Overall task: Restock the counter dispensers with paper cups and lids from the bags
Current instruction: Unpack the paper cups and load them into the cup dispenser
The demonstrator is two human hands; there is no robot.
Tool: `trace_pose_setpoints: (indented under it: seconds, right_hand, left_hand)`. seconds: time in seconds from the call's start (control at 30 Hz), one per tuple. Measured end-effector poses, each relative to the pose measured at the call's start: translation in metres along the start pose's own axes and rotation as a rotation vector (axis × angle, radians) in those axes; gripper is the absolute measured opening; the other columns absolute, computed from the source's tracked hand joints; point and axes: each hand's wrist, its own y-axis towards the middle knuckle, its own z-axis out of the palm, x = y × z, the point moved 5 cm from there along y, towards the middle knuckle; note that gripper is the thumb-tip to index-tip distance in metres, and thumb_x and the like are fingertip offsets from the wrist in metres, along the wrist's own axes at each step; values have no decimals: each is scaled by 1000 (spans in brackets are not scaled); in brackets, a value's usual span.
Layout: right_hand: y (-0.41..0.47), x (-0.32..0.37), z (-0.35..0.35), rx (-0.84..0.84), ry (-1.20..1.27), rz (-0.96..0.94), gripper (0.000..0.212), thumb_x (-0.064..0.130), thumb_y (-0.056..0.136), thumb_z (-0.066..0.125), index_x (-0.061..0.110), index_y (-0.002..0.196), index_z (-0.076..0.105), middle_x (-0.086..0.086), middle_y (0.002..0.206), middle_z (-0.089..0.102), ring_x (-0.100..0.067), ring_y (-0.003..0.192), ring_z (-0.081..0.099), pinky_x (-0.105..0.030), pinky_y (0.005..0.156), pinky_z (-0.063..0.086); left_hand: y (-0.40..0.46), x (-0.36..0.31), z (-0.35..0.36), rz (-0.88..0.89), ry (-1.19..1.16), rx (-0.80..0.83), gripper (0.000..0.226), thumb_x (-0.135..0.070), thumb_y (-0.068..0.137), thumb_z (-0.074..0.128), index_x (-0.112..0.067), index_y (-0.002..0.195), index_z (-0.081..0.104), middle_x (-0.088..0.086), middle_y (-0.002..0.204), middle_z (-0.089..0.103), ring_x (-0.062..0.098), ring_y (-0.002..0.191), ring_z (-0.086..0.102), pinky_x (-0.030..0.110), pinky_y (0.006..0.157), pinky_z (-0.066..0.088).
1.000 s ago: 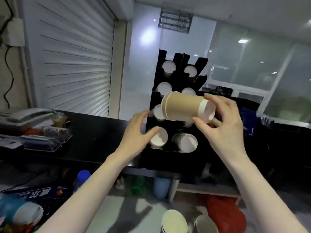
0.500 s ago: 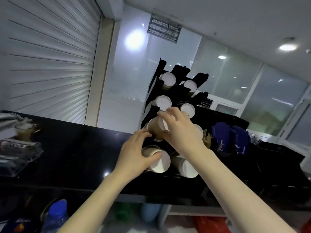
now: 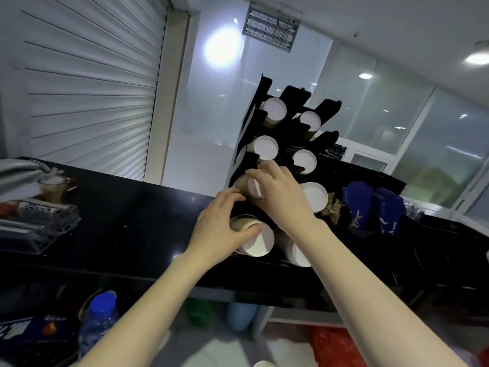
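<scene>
A: Right now, right hand [image 3: 284, 200] has fingers curled round the end of a brown paper cup stack [image 3: 244, 185], which sits in the left slot of the third row of the black cup dispenser [image 3: 264, 86].
B: Left?
A: Left hand [image 3: 219, 231] grips the cup stack [image 3: 255, 238] in the bottom-left slot, thumb across its white rim, fingers over the top.
B: Other slots?
A: Five more show white cup ends: two in the top row, two in the second, one [image 3: 315, 197] just right of the right hand. Bottom-right stack [image 3: 296, 251] lies partly behind the right forearm.
B: Surroundings?
A: Dispenser stands on a black counter [image 3: 127, 221]. Blue-capped bottle [image 3: 99, 317] below the counter edge, red bag [image 3: 334, 348] on the floor, lower right.
</scene>
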Motion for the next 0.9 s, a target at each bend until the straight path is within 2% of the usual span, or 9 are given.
trace_pose_setpoints:
  seconds: [0.13, 0.23, 0.3, 0.37, 0.5, 0.57, 0.67, 0.77, 0.9]
  right_hand:
    - [-17, -10, -13, 74, 86, 8, 72, 13, 79, 71, 24, 144, 42, -3, 142, 41, -28, 122, 44, -41, 94, 47]
    - [-60, -17, -41, -101, 190, 105, 56, 16, 84, 65, 21, 137, 48, -1, 134, 46, -21, 119, 48, -36, 87, 49]
    - [-103, -15, -49, -116, 305, 148, 40, 19, 87, 62, 20, 127, 57, 2, 123, 53, -18, 114, 53, -35, 88, 49]
    - [-155, -8, -44, -18, 430, 184, 29, 22, 88, 61, 23, 118, 62, 6, 113, 61, -12, 107, 57, -35, 89, 49]
    - [-269, 7, -22, 183, 563, 229, 23, 24, 87, 62, 25, 109, 67, 12, 103, 66, -3, 98, 62, -32, 88, 51]
    - [-321, 11, -10, 260, 588, 284, 23, 27, 85, 61, 28, 108, 67, 15, 101, 65, 0, 96, 60, -29, 88, 50]
    - [-381, 14, 3, 326, 619, 386, 25, 23, 85, 63, 27, 109, 68, 13, 102, 65, -1, 94, 58, -27, 88, 49]
    - [-421, 19, 9, 394, 677, 478, 30, 18, 85, 62, 24, 114, 66, 9, 108, 63, -2, 96, 57, -22, 91, 46]
    - [-452, 26, 10, 495, 734, 513, 39, 21, 87, 62, 27, 125, 57, 9, 114, 56, -3, 101, 54, -27, 96, 47]
  left_hand:
    - [-9, -6, 2, -42, 8, -7, 71, -52, 82, 67, -32, 143, 36, -20, 154, 27, 6, 139, 31, 30, 111, 32]
    - [-41, -20, 6, -15, 55, -72, 70, -45, 87, 64, -32, 147, 32, -14, 159, 21, 6, 145, 20, 34, 116, 26]
    - [-78, -33, 11, 17, 69, -153, 61, -40, 87, 65, -28, 142, 41, -12, 155, 30, 6, 142, 25, 29, 114, 25]
    - [-121, -41, 24, 44, 82, -172, 48, -39, 85, 63, -23, 129, 54, -10, 141, 45, 8, 132, 38, 26, 109, 31]
    - [-222, -38, 74, -53, 16, 103, 30, -47, 79, 63, -27, 101, 64, -14, 110, 58, 4, 109, 53, 32, 97, 41]
    - [-272, -31, 101, -185, -5, 310, 37, -56, 73, 66, -36, 104, 63, -16, 122, 53, 0, 119, 47, 29, 105, 35]
    - [-327, -29, 133, -327, -7, 512, 48, -55, 62, 75, -42, 105, 57, -15, 138, 33, 1, 131, 32, 9, 104, 21]
    - [-353, -29, 149, -356, 38, 475, 29, -27, 70, 81, -25, 88, 59, -9, 138, 31, 10, 132, 35, -6, 91, 15]
    - [-360, -37, 144, -399, 67, 342, 22, -17, 78, 79, -16, 76, 57, -4, 140, 37, 9, 118, 43, -5, 84, 24]
